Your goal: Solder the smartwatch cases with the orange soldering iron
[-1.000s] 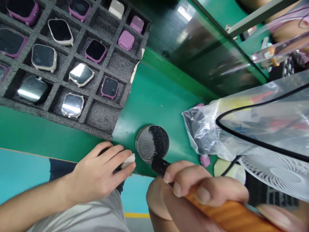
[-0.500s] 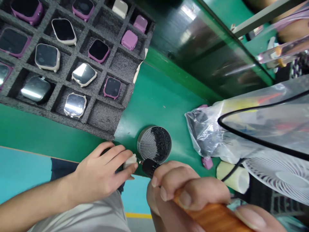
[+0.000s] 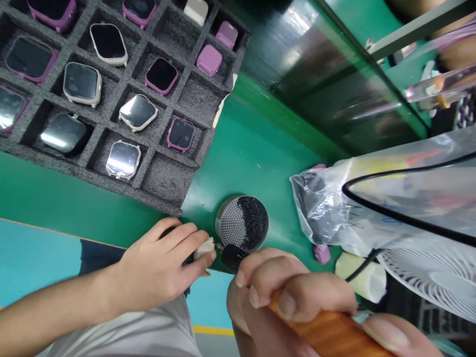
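My left hand (image 3: 163, 265) is closed around a small beige watch case (image 3: 204, 249), its fingers and thumb covering much of it. My right hand (image 3: 293, 285) grips a screwdriver with an orange wood-grain handle (image 3: 330, 329) and a black collar (image 3: 233, 259). The thin tip points left and meets the edge of the watch case; exact contact is too small to make out. Just beyond the tip stands a round metal dish (image 3: 219, 218) with a dimpled plate, half covered by tiny black pieces that look like screws.
At upper left, a grey foam tray (image 3: 156, 201) holds several purple and beige watches in its compartments. A clear plastic bag (image 3: 353, 198) lies to the right, crossed by a black cable (image 3: 394, 213). Near it are a purple piece (image 3: 322, 253), a yellowish roll (image 3: 360, 275) and a white fan (image 3: 439, 277).
The whole view has shifted slightly, so the tray and dish appear a little farther right. Both hands keep their hold, the screwdriver tip still at the watch case.
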### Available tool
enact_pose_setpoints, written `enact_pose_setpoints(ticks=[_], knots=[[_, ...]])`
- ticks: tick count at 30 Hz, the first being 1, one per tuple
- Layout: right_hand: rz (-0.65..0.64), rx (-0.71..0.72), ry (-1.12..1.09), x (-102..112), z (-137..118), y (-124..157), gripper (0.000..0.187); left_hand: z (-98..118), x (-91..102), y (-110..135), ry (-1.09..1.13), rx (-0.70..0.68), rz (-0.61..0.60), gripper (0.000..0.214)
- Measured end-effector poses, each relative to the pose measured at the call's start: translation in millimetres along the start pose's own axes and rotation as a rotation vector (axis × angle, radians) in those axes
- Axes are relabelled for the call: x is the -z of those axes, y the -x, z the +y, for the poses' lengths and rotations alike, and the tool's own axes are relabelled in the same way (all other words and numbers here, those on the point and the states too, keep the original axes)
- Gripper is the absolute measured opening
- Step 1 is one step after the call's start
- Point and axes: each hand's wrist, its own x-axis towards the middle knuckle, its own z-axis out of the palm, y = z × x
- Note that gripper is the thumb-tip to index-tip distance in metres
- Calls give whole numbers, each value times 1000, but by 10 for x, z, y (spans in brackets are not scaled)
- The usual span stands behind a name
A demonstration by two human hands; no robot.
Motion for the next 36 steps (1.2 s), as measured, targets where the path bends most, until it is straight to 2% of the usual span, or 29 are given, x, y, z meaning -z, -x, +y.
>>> enact_pose_setpoints(ticks=[4, 7, 12, 17, 19, 22, 25, 27, 29, 31, 33, 36], knots=[[-122, -46, 8, 257, 35, 7, 32, -1, -6, -2, 3, 4, -3, 23], [-250, -41, -6, 399, 129, -33, 41, 1, -6, 3, 2, 2, 9, 22], [-293, -73, -61, 322, 224, -98, 36, 1, 2, -2, 2, 8, 14, 20], [-365, -174, 6, 191, 32, -210, 40, -5, 6, -28, 2, 9, 38, 16], [-355, -192, 4, 84, -66, -257, 37, -7, 4, -32, -1, 13, 50, 14], [-215, -96, -30, -138, -135, -281, 28, -7, -9, -26, -3, 20, 40, 14], [-100, 20, -78, -294, -92, -268, 36, -8, -10, -17, -12, 11, 19, 14], [-96, 44, -127, -298, -43, -277, 53, -20, 25, -14, 3, 13, -10, 17], [-90, 56, -187, -234, -13, -312, 71, -54, 106, -13, 82, 38, -23, 22], [-45, 94, -244, -146, -14, -357, 77, -114, 224, -11, 270, 83, -13, 27], [-4, 110, -278, -78, -34, -387, 70, -186, 352, -7, 540, 137, 0, 31], [18, 39, -288, -52, -61, -379, 54, -279, 483, 8, 914, 188, -10, 34]])
